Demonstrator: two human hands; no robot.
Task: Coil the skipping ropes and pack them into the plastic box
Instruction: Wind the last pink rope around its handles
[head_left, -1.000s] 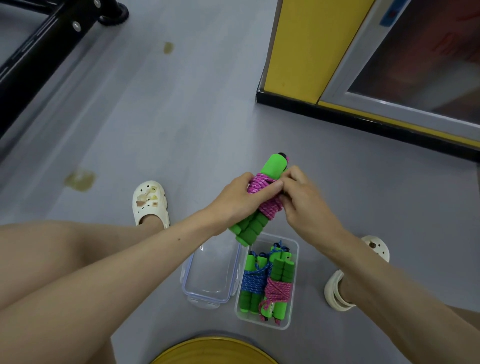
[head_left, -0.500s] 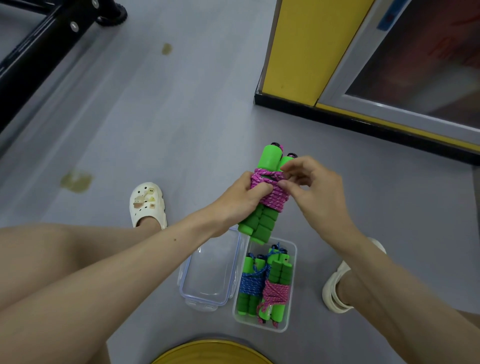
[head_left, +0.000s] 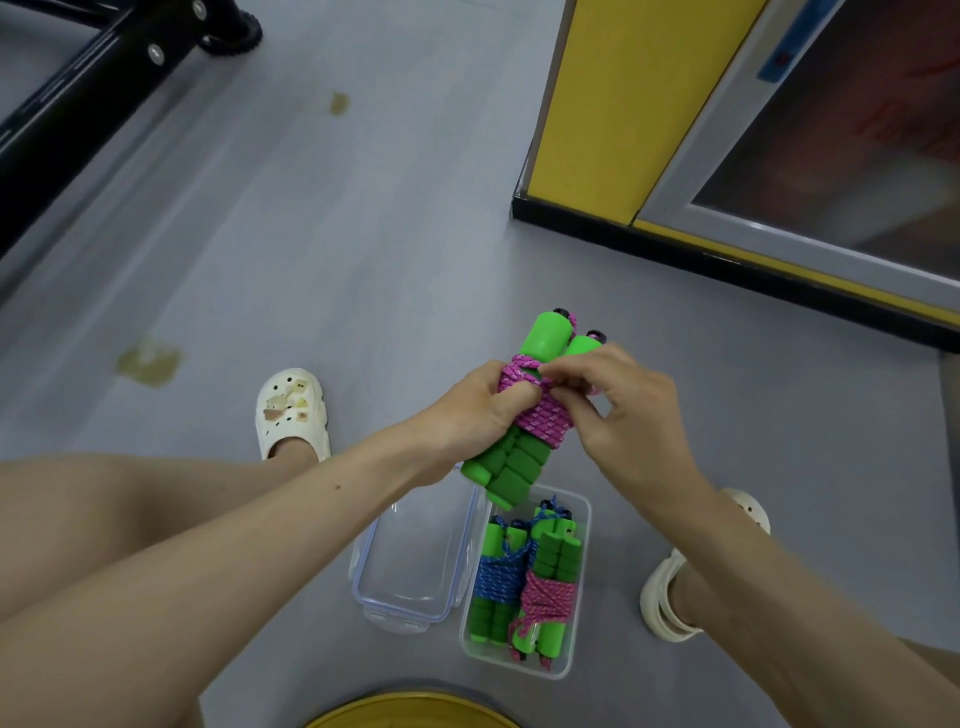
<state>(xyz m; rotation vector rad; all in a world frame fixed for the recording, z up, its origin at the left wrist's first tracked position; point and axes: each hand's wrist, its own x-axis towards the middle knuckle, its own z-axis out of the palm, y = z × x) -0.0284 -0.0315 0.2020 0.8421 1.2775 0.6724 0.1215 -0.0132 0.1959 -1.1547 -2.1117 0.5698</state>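
Observation:
A skipping rope (head_left: 519, 457) with two green foam handles and pink cord wound round them hangs over the floor, tilted with its caps up. My left hand (head_left: 475, 410) grips the bundle from the left. My right hand (head_left: 618, 410) pinches the pink cord at the top of the winding. Below stands a clear plastic box (head_left: 584, 587). Inside it lie a blue-cord rope (head_left: 498, 577) and a pink-cord rope (head_left: 550, 597), both coiled on green handles.
The box's clear lid (head_left: 415, 561) lies on the grey floor just left of the box. My feet in white clogs (head_left: 291, 410) flank the box. A yellow round rim (head_left: 410, 709) shows at the bottom edge. A yellow pillar and window frame stand at right, a black frame at top left.
The bundle has risen slightly and turned so both handle caps show. My right fingers have shifted onto the cord at the top of the winding.

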